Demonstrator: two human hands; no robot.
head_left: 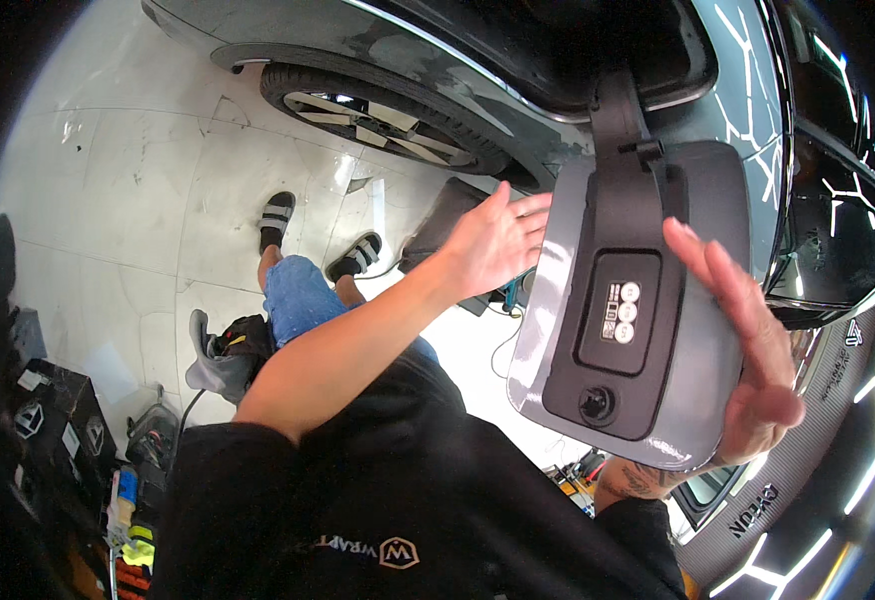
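A car's fuel door (pixel 713 250) stands swung out on its black hinge arm (pixel 618 120), with its inner side facing me. The rim is grey and the inside is black plastic, with a white label (pixel 621 315) in a recess and a round black knob (pixel 596 404) near the bottom. My left hand (pixel 493 240) is open at the door's left edge, its fingers stretched and their tips close to or just behind the rim. Along the right edge is my right hand (pixel 753 340), open, fingers extended in front of the rim. Whether either palm touches the door cannot be told.
The grey car body (pixel 438 80) and a wheel (pixel 383 120) are above the door. A dark glossy panel (pixel 828 230) stands at the right. At lower left are a black box (pixel 63 425) and several tools. A grey bag-like item (pixel 223 355) hangs at my waist.
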